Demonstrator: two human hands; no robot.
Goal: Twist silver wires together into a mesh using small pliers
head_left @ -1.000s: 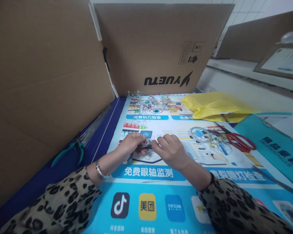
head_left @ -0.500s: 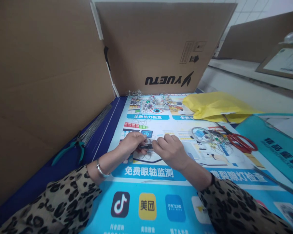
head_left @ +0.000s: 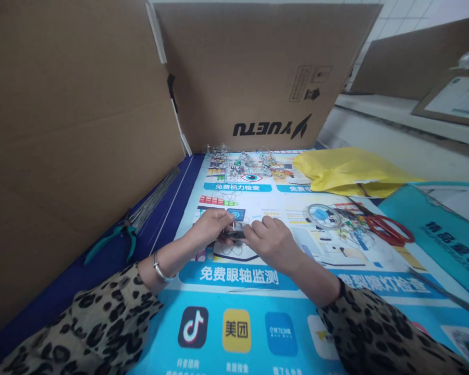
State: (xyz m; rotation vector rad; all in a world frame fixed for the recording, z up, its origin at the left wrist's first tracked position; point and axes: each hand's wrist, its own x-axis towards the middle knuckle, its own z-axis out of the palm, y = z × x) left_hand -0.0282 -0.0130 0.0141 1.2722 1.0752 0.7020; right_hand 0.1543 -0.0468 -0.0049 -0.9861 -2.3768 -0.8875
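Over the printed sheet (head_left: 324,284), my left hand (head_left: 211,227) is closed in a pinch on what looks like a thin, shiny wire. Close beside it, my right hand (head_left: 271,240) is wrapped round a dark slender tool (head_left: 234,235) whose tip points left, toward the left fingers. Its handle is covered by my fingers, and I cannot tell its exact kind. Fine loops of wire lie around and below the fingertips. The small work between both hands is too blurred to make out.
Teal-handled pliers (head_left: 113,240) and a bundle of thin metal rods (head_left: 154,198) lie left. A clear spool (head_left: 323,215), tangled beaded wires (head_left: 357,234), red-handled scissors (head_left: 391,230), a yellow bag (head_left: 352,167) and a teal box (head_left: 433,234) lie right. Cardboard (head_left: 266,62) stands behind.
Both hands stay almost in the same place with the same grip. The whole view has shifted very slightly; nothing was let go or picked up.
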